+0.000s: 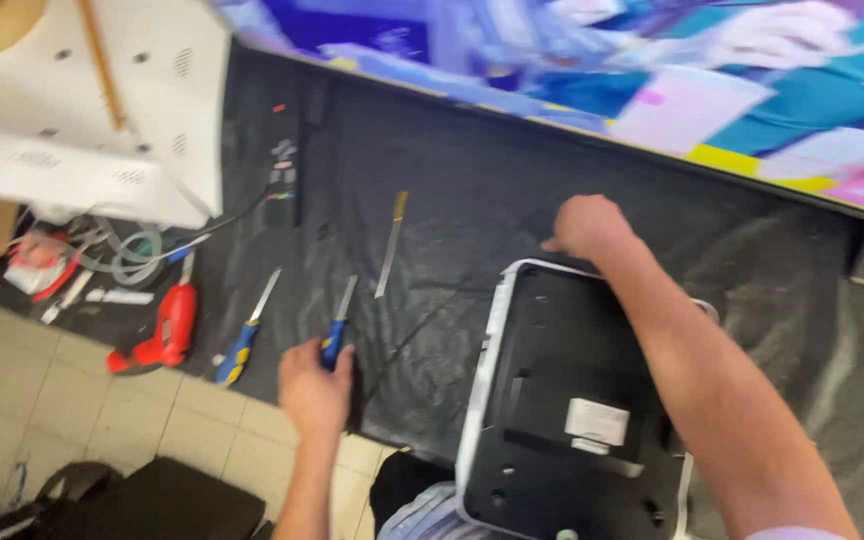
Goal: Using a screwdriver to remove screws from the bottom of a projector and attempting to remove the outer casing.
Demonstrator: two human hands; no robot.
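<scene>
Left hand grasps screwdriver; right hand fisted.

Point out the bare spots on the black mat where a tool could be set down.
Bare: the black mat between the flat metal strip and the right hand, up to the colourful sheet's edge; also right of the forearm. Crowded: the left end, with red power tool, cables and screwdrivers near the left hand.

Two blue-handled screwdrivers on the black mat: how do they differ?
The left hand grips one screwdriver; the other screwdriver lies free on the black mat. The held one's handle looks plain blue, while the free one's is blue and yellow. Both have metal shafts pointing away.
</scene>
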